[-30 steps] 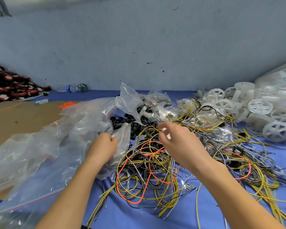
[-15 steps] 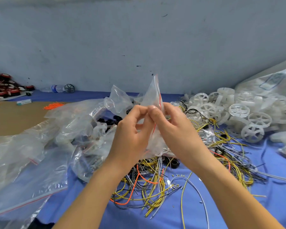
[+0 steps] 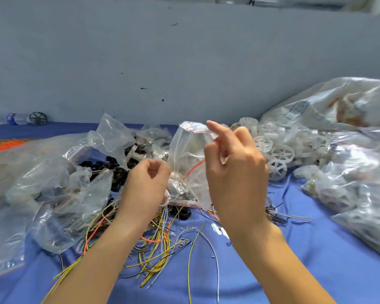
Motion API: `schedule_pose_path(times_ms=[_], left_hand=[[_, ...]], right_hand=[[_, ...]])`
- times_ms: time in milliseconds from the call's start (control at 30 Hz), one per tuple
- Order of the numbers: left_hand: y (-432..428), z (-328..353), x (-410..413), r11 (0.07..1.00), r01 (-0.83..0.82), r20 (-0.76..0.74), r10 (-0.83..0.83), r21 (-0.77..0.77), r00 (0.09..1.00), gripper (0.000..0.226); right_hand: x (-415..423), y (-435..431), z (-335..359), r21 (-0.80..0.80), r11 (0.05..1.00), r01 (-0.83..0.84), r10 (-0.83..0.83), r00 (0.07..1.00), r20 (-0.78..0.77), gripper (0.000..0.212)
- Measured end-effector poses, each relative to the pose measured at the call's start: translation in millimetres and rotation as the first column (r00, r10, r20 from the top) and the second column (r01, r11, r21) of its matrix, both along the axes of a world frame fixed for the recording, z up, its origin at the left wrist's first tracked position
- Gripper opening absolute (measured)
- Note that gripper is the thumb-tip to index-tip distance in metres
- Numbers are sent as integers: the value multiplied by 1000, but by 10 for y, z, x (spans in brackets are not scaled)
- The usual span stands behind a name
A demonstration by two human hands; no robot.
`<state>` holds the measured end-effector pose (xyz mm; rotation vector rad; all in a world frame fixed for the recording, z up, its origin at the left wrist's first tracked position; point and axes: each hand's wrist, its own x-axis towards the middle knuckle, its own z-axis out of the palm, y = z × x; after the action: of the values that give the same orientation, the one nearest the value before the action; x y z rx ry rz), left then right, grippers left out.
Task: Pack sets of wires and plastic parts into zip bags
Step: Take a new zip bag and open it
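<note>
A small clear zip bag (image 3: 188,157) with a red seal line was held upright above the blue table cloth (image 3: 316,249), between the two hands. Its lower left part was gripped by the curled fingers of the left hand (image 3: 147,183). Its upper right edge was pinched by the thumb and bent fingers of the right hand (image 3: 235,170), with the index finger pointed up beside the bag's mouth. Thin white and red wires were seen inside the bag.

Loose yellow, orange, black and grey wires (image 3: 158,246) were spread on the cloth below the hands. White plastic wheels (image 3: 280,154) were heaped to the right, and black plastic parts (image 3: 112,168) lay behind the left hand. Large crumpled clear bags (image 3: 53,183) were piled on the left. A water bottle (image 3: 15,118) lay by the wall.
</note>
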<state>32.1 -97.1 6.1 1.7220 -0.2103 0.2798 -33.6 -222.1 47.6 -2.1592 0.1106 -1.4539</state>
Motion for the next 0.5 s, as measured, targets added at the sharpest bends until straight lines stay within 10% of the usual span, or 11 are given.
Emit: schedule_pose_path(times_ms=[133, 333, 500], left_hand=[[-86, 103, -346, 987, 37, 381, 26, -158, 924, 9], [-139, 88, -313, 773, 484, -88, -562, -411, 822, 22], [-49, 12, -132, 538, 518, -82, -742, -665, 666, 29]], right_hand=[[-77, 129, -97, -257, 960, 111, -120, 993, -16, 31], [-131, 208, -196, -301, 952, 60, -84, 994, -65, 31], [-163, 249, -257, -349, 935, -60, -21, 975, -223, 25]])
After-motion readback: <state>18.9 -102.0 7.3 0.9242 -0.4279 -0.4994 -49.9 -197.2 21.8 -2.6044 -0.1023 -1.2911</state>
